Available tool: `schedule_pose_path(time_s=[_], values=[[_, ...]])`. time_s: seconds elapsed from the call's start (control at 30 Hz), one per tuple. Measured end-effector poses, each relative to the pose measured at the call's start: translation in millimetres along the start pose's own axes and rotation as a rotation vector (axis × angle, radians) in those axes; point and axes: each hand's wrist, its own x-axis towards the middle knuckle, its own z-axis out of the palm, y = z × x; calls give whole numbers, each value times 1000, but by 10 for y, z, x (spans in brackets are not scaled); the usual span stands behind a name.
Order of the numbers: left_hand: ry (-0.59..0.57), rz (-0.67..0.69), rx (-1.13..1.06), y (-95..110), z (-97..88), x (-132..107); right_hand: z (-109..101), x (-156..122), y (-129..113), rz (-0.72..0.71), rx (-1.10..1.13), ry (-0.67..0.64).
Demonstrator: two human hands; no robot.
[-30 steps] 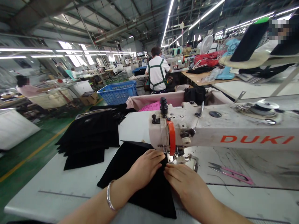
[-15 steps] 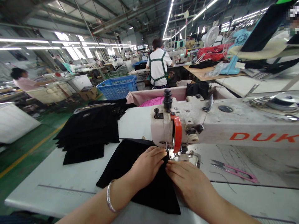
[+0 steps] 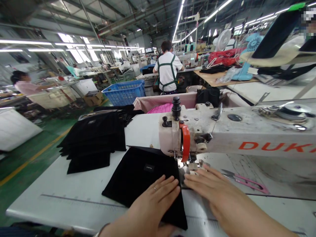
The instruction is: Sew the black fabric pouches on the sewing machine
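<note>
Flat and loose, nothing pinched: on my head feed I see the left hand (image 3: 153,201) resting on the black fabric piece (image 3: 130,177), which points one corner toward the sewing table's (image 3: 86,184) near edge. Right hand (image 3: 214,191), fingers outstretched, just beside it, near the machine (image 3: 222,126). Black stack (image 3: 96,135) at the table's left edge!
</note>
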Motion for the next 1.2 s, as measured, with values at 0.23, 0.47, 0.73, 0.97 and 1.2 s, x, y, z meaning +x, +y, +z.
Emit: schedule_pose_path(time_s=[0.23,0.47,0.73,0.97,1.2], values=[[282,-145,-279,42,206,-92,87,331,159,259,-128,135],[445,-372,-502,18,227,-113,100,-17,-321,137,204,105],[451,-351,-476,30,230,-102,402,-202,-633,129,259,341],[458,-284,-353,32,181,-134,319,-98,-600,-108,36,454],[190,155,172,122,117,-88,496,-73,-638,-125,114,496]])
